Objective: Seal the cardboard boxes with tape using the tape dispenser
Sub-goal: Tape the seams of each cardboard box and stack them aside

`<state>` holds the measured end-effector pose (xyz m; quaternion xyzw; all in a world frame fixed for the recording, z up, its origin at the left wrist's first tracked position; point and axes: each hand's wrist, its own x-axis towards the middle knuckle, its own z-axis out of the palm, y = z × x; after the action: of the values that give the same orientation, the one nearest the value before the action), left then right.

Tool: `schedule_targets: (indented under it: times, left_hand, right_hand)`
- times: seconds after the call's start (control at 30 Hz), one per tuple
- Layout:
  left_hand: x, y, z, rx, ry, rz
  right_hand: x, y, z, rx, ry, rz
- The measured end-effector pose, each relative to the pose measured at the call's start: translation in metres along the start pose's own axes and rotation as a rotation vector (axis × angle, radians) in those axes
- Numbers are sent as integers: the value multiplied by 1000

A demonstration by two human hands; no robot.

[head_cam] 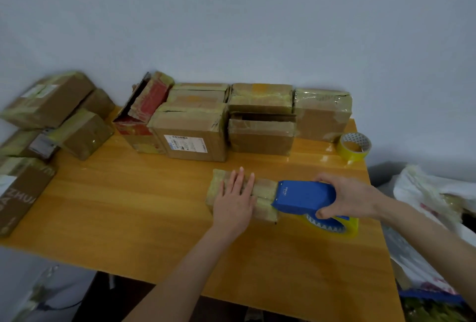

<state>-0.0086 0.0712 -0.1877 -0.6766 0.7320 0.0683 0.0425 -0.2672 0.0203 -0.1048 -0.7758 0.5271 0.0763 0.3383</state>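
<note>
One box (265, 187) is pressed flat-handed by the left hand (235, 203) while the dispenser (304, 196), gripped by the right hand (347, 196), is drawn along; cutting is judged next.

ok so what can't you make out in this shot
Head view only:
small box seam: covered by left hand and tape dispenser.
dispenser blade and tape end: hidden under its blue body.
shipping label print: too small, blurred.
lettered box at left: cut off by the frame edge.
</note>
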Motion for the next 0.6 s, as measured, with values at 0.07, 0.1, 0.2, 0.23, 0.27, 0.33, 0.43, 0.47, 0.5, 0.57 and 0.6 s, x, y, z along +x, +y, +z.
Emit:
schedule_targets:
  times: [0.07, 0.1, 0.2, 0.23, 0.27, 0.33, 0.43, 0.47, 0.5, 0.57, 0.6]
  left_hand:
    - [-4, 14, -1, -8, -1, 68]
    - [-6, 20, 0, -10, -2, 95]
    - [-5, 23, 6, 22, -18, 105]
    - [-5, 23, 7, 30, -21, 100]
    - [-5, 23, 6, 30, -22, 96]
    - [-6, 25, 5, 18, -12, 78]
    - [-4, 24, 5, 3, 8, 44]
    - [-4, 24, 6, 8, 9, 45]
    - [-5, 23, 7, 8, 10, 50]
    - [-5, 24, 8, 4, 5, 60]
    - [-5, 24, 9, 3, 7, 61]
  right_hand:
    - [0, 1, -2, -19, 0, -15]
    - [0, 1, -3, -22, 4, -25]
    - [1, 7, 0, -23, 15, -45]
    - [1, 10, 1, -11, 19, -49]
    - [0, 12, 2, 4, 17, -54]
    - [-3, 12, 3, 0, 11, -77]
    - [-6, 14, 4, -109, 42, -111]
    - [-7, 17, 5, -127, 53, -121]
    - [-7, 19, 5, -115, 62, -134]
    - [-9, 27, 4, -38, 55, -155]
    - [-10, 30, 2, -12, 42, -162]
